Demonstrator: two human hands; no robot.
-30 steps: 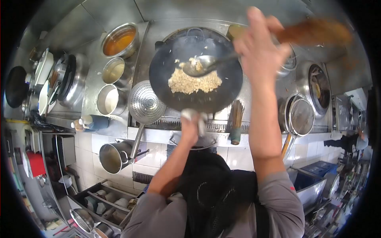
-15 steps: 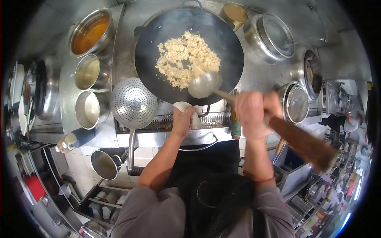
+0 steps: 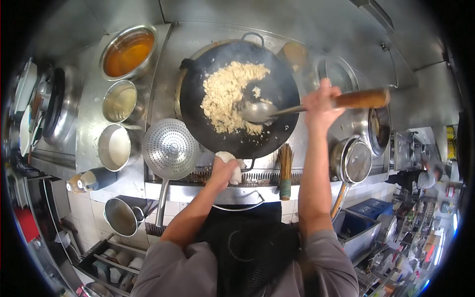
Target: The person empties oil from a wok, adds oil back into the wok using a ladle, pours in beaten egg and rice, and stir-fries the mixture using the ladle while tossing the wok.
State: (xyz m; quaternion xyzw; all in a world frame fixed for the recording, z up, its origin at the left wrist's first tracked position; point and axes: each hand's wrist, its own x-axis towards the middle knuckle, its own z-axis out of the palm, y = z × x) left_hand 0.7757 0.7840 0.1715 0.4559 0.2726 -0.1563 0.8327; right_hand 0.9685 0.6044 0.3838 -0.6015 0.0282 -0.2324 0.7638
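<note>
A large dark wok (image 3: 198,126) sits on the range with pale, crumbly food (image 3: 220,94) heaped toward its left side. Thin steam or smoke rises from it. At the wok's near rim, my left hand (image 3: 222,172) is closed on a folded white cloth (image 3: 236,174), beside the near loop handle; whether it grips the rim through the cloth is hidden. My right hand (image 3: 319,105) is wrapped round a metal ladle (image 3: 257,113) where its shank meets the wooden handle. The ladle's bowl lies inside the wok against the right edge of the food.
Left of the wok are a perforated strainer (image 3: 170,148), a bowl of orange liquid (image 3: 129,52) and two metal pots. A bamboo wok brush (image 3: 285,171) stands near the front edge. Lidded pots (image 3: 357,161) are at right. A person (image 3: 429,178) appears far right.
The ladle has swung round, its handle now pointing right instead of toward me, and my right hand has moved farther forward. The food is pushed leftward. The camera view has shifted.
</note>
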